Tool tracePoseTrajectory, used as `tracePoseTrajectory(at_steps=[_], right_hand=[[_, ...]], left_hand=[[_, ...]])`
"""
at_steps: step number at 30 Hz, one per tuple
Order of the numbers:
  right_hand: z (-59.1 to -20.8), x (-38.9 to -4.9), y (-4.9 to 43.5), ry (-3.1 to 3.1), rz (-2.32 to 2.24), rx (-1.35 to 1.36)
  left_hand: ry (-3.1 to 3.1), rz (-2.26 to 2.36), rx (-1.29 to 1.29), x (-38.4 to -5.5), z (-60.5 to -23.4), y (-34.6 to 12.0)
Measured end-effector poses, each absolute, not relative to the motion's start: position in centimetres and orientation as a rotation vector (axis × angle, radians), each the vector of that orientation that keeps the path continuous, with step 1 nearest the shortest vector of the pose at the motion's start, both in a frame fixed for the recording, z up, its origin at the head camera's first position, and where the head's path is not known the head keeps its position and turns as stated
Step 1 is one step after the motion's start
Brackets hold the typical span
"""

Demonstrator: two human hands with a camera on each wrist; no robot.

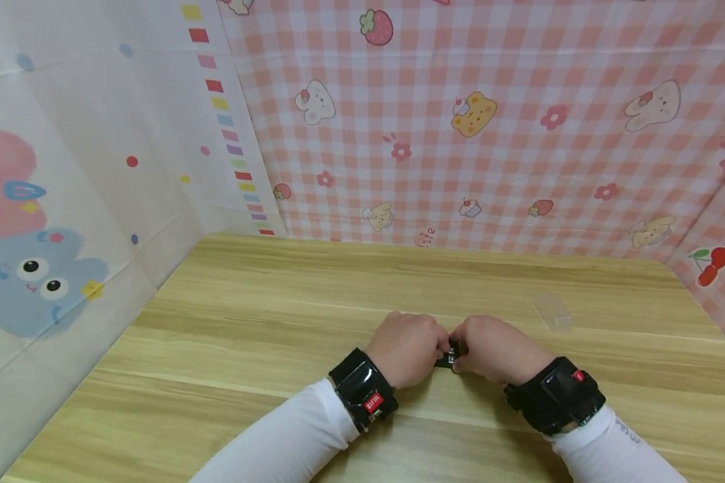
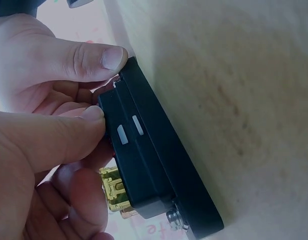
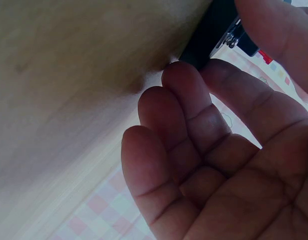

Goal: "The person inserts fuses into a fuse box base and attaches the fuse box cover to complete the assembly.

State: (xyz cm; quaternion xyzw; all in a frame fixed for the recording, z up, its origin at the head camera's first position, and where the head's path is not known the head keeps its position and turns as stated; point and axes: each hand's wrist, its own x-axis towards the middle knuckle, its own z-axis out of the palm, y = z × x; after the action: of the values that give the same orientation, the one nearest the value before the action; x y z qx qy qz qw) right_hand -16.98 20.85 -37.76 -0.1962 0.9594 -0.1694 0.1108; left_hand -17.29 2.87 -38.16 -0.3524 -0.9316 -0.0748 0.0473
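Between both hands, low over the wooden table, is a small black electrical wall plate (image 1: pixel 444 363). Seen edge-on in the left wrist view, the plate (image 2: pixel 169 150) has a black housing on its back, brass terminals (image 2: pixel 113 189) and a screw near one end. My left hand (image 1: pixel 406 350) grips it, the thumb pressed on the housing and the fingers curled beneath. At the other side my right hand (image 1: pixel 497 345) pinches the plate's edge with thumb and index finger. The right wrist view shows its remaining fingers (image 3: pixel 159 115) bent close to the table.
A clear plastic piece (image 1: pixel 554 312) lies on the table (image 1: pixel 278 295), beyond the right hand. Checked cloth (image 1: pixel 429 134) closes off the back, and a printed white curtain (image 1: pixel 97 134) hangs at the left. Black straps (image 1: pixel 557 396) circle both wrists.
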Motion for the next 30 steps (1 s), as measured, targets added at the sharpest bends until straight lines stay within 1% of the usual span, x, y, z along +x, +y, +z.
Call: tracePoseTrajectory(at_steps=[30], right_hand=[[-37.7,-17.1,20.7,2.803,-0.486,-0.526]], left_hand=[[-2.88,-0.399,-1.04,-18.1,-37.4,0.9]])
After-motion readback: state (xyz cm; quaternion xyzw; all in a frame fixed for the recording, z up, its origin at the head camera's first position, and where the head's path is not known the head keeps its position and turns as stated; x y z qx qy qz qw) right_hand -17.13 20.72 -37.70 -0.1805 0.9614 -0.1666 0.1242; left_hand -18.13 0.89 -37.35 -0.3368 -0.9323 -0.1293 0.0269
